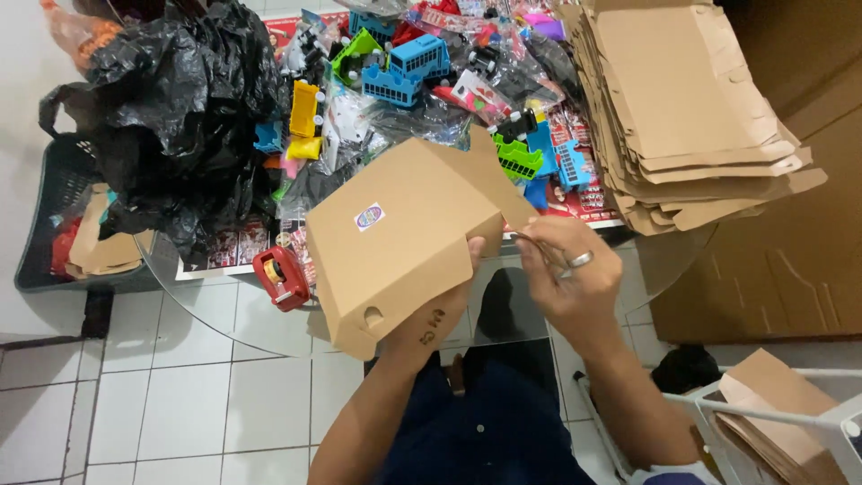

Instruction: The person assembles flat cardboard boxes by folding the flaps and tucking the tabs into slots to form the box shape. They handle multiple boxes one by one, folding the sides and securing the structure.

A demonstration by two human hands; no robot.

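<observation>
A brown cardboard box (395,242) with a small round sticker on its side is held up over the edge of a glass table (215,305). My left hand (444,314) grips the box from below, thumb on its near side. My right hand (570,278), wearing a ring, pinches a thin strip at the box's open flap on the right. The flap stands up at the box's top right corner.
A stack of flat cardboard blanks (691,117) lies at the right. Bagged plastic toy vehicles (413,63) cover the table's far side beside a black plastic bag (180,99). A red tape dispenser (280,277) sits at the table edge. A dark basket (54,224) stands left, a white rack (772,413) lower right.
</observation>
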